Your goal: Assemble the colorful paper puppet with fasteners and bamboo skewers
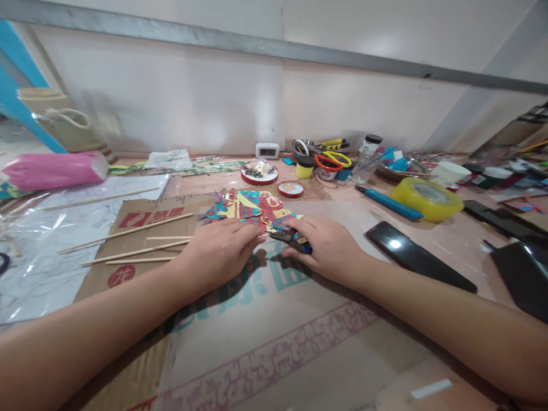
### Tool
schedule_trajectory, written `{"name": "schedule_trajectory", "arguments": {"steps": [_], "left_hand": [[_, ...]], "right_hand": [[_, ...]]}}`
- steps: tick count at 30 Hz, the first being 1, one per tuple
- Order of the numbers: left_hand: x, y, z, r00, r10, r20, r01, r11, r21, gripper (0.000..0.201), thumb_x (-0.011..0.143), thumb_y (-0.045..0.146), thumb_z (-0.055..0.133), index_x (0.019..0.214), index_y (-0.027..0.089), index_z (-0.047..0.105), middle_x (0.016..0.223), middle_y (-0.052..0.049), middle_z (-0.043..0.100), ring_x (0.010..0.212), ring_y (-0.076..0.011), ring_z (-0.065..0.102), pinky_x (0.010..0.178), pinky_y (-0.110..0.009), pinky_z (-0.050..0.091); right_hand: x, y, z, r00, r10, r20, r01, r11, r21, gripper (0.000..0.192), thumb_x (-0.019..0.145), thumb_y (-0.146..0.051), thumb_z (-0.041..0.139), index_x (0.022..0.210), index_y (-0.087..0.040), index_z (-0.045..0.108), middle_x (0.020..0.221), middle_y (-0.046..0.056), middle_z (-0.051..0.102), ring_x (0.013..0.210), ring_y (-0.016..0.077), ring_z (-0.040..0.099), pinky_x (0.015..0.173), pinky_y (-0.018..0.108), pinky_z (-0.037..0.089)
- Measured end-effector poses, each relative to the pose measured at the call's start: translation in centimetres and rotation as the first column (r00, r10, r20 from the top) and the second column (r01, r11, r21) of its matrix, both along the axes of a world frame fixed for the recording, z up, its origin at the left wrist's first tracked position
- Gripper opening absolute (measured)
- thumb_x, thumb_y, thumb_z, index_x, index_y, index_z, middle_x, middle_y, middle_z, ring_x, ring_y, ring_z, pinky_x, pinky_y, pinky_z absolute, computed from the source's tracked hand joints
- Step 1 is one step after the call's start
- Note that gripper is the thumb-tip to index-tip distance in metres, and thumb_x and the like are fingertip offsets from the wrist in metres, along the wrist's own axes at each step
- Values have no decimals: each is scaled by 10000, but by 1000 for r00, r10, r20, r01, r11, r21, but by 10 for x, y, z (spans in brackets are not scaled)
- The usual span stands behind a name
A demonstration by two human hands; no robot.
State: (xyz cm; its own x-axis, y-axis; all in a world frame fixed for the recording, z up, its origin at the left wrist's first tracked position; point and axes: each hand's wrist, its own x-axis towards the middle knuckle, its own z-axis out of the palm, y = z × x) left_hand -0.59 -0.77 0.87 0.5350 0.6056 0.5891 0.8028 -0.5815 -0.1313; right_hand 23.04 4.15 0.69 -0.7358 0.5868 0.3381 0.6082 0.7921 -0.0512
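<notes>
Both hands are down on the flattened cardboard sheet (pixel 240 319) that covers the middle of the worktop (pixel 454 240), and they meet at a brightly painted cut-out figure (pixel 250 208) in teal, yellow and red, which lies flat just beyond the knuckles; the left hand (pixel 222 251) presses palm down on its near edge, fingers curled together with the tips touching the card, while the right hand (pixel 329 245) has its grip closed round a small dark tool with blue handles (pixel 295 238), whose tip points left toward the figure's lower edge, right beside the left fingertips. Left of the hands a handful of thin wooden sticks (pixel 137 240) lie across the cardboard, well clear of the figure. Behind the figure sit two round red-rimmed lids (pixel 259 171) holding small bits, too tiny to make out. Off to the right a dark phone (pixel 417 257) lies face up near the right forearm, and farther back there's a roll of yellow tape (pixel 426 198), a blue-handled knife (pixel 391 204) just beside it, and orange and yellow scissors (pixel 331 160) on some small pots; a pink roll (pixel 51 169) rests at the far left
</notes>
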Motion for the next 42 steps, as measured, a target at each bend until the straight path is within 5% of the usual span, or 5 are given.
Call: {"name": "schedule_trajectory", "arguments": {"steps": [10, 17, 24, 32, 42], "left_hand": [[-1, 1, 0, 1000, 28, -3, -28, 999, 25, 286, 985, 238, 437, 829, 155, 662, 691, -29, 670, 611, -171, 621, 531, -277, 401], [-8, -1, -3, 995, -79, 55, 75, 995, 65, 153, 947, 197, 525, 944, 165, 674, 805, -17, 724, 690, -162, 656, 616, -272, 479], [-15, -8, 10, 971, -111, -210, 144, 978, 152, 244, 935, 123, 482, 1138, 118, 618, 916, -47, 731, 775, -211, 652, 683, -336, 507], [-4, 1, -1, 999, -10, -50, 16, 994, 106, 104, 935, 197, 538, 964, 168, 634, 784, -12, 692, 697, -183, 634, 645, -308, 476], [-4, 3, -2, 1000, 6, 21, -6, 1000, -15, 202, 973, 244, 469, 879, 177, 635, 752, -20, 687, 691, -181, 638, 617, -291, 447]], "right_hand": [[1, 2, -3, 1000, -21, -11, 21, 1000, -2, 566, 924, -617, 458, 1207, -149, 602, 1143, 151, 694, 933, 283, 668, 742, 383, 494], [1, 1, -1, 1000, 9, 13, -9, 1000, 20, 612, 932, -636, 407, 1196, -125, 618, 1126, 157, 702, 941, 292, 673, 755, 398, 511], [3, -2, 3, 999, 32, 31, -32, 999, -16, 580, 947, -603, 414, 1224, -133, 611, 1084, 147, 717, 960, 293, 680, 777, 404, 517], [0, 1, 1, 1000, -23, 3, 23, 999, -40, 591, 929, -611, 446, 1264, -140, 571, 1130, 133, 690, 982, 307, 652, 789, 418, 503], [-1, 1, 0, 999, 28, -27, -30, 996, -82, 583, 925, -608, 460, 1247, -136, 574, 1103, 152, 673, 1000, 301, 627, 819, 430, 492]]}}
